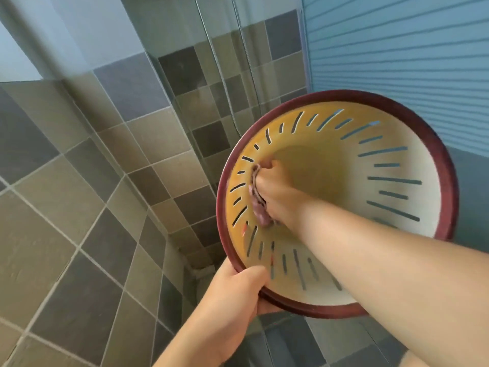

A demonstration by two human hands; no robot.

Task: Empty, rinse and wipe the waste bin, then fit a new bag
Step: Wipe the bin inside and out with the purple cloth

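Waste bin [412,165], cream w/ slotted walls and dark red rim, held tipped in mid-air, mouth toward camera. Right hand [272,192] reaches inside, fingers curled round a pinkish cloth [260,207] pressed to the bin's left inner wall. Left hand [235,292] grips the lower rim, thumb inside. Behind: tiled wall [79,181], glass shower screen [225,62], slatted blind [397,62].

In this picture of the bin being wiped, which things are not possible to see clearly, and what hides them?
- Head view: the fingers of the right hand, curled out of sight around the cloth.
- Head view: the bin floor, partly covered by that hand and forearm; whether it is dry cannot be told.
- Head view: the left hand fingers, behind the red rim.
- Head view: the bin's outer wall, turned away from the camera.
- No new bag is in view.
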